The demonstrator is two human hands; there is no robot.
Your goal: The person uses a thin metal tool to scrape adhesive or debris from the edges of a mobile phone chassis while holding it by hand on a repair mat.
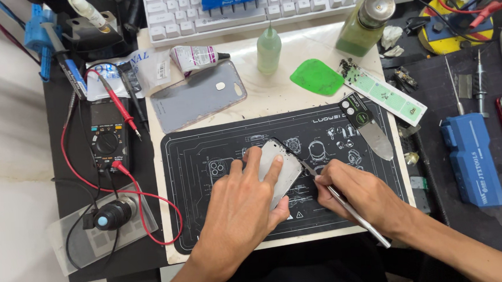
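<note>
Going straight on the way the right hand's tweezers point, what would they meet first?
The right hand aims its tweezers up and left; the tip already sits at the edge of the phone part under the left hand, so that comes first.

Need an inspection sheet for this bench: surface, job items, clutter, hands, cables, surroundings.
Surface: black repair mat with white line drawings, on a pale board.
Job's things: silver phone part flat on the mat; thin metal tool with its tip at the part's right edge.
Clutter: grey phone back cover, green pick, green squeeze bottle, metal spatula, screw strip.
Hands: left hand pressing on the part; right hand gripping the tool.
Cables: red lead looping from the multimeter.
Surroundings: white keyboard behind; blue tool case to the right.
</note>
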